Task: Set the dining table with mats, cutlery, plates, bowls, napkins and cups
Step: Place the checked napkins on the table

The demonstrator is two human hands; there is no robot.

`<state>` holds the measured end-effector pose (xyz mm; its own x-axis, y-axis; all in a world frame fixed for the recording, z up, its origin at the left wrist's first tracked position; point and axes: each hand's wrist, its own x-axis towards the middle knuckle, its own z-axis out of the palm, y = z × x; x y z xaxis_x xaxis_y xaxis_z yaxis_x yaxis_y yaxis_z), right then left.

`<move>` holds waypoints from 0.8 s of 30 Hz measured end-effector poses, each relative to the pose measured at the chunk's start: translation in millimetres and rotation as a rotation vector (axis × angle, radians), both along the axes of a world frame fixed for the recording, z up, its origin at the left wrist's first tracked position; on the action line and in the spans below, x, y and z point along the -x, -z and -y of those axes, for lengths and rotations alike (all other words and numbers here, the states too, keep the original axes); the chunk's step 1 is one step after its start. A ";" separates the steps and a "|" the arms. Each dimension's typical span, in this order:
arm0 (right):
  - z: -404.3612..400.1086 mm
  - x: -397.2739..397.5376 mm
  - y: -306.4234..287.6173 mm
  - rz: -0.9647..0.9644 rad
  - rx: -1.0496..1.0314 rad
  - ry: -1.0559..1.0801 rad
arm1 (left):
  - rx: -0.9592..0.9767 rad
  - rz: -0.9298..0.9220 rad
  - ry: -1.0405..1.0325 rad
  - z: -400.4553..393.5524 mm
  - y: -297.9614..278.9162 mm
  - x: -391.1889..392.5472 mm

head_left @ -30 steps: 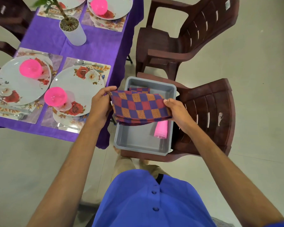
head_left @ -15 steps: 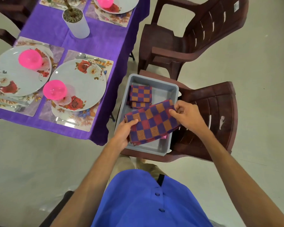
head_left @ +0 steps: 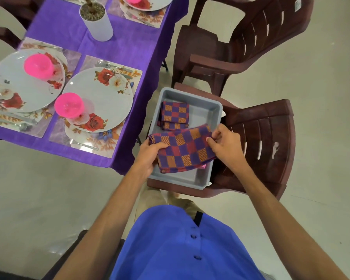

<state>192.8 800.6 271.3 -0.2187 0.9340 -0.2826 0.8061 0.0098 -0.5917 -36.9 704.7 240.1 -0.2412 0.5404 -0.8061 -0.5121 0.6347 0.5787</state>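
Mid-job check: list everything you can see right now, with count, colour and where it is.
Checked napkin: one, purple, red and orange, held over the tray.
Folded napkins: small stack, same check, in the tray's far end.
Tray: one, grey, on the near chair.
Chairs: two plain, brown, right of the table.
Plates: three seen, white floral, on mats.
Bowls: three, pink, on plates.
Plant pot: one, white, mid-table.
Tablecloth: purple.
Left hand, right hand: both grip the napkin.

tray point(head_left: 208, 110) on chair point(head_left: 267, 142), right of table point(head_left: 129, 47)
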 end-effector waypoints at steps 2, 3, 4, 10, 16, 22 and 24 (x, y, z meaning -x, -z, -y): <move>14.1 15.2 -10.1 -0.006 -0.213 -0.147 | -0.044 -0.052 0.010 -3.3 -2.2 -8.8; 23.2 24.7 -15.3 -0.029 -0.308 -0.242 | -0.067 -0.067 0.028 -5.5 -4.8 -13.9; 33.0 34.6 -18.5 -0.048 -0.380 -0.344 | -0.087 -0.076 0.057 -8.1 -7.8 -18.7; 79.4 74.2 -0.2 0.061 -0.465 -0.513 | -0.136 -0.005 0.094 -15.1 -15.3 -31.6; 76.6 78.7 3.0 -0.087 -0.332 -0.294 | -0.125 -0.027 0.170 -5.9 -19.5 -31.8; 70.3 78.2 10.3 -0.013 -0.289 -0.429 | -0.210 0.106 0.267 -0.9 -12.5 -19.6; 64.0 80.3 17.0 0.008 -0.258 -0.487 | -0.222 0.064 0.315 -6.8 -5.7 -13.9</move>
